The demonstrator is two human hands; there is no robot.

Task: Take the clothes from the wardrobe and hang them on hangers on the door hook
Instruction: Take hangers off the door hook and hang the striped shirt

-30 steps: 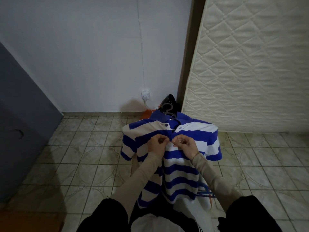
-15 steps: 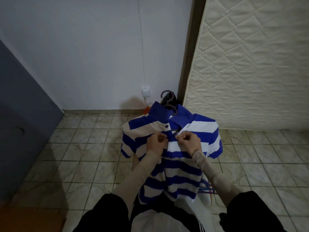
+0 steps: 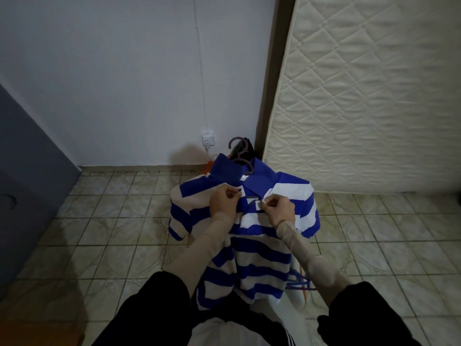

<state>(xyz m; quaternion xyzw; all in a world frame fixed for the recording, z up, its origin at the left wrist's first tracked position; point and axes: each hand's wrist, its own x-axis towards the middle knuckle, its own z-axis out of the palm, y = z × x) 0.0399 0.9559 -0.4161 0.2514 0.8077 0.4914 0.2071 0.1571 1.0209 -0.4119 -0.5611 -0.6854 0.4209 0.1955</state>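
Hands are working at the placket of the striped polo shirt (image 3: 252,243) already on its hanger (image 3: 240,156), left hand (image 3: 223,202) and right hand (image 3: 280,209) each pinching an edge, seemingly buttoning it, before lifting it to the door hook.

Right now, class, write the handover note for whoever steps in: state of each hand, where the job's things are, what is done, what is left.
Left hand: pinches the left edge of the striped polo shirt placket, beside a blue button.
Right hand: pinches the right edge of the placket.
The shirt is already on a hanger; the hanger hook sticks up above the collar. More hangers lie low at the right, behind the shirt.
Done: shirt on its hanger.
Left: apparently fasten the placket, then hang it on the door hook, which is not in view.
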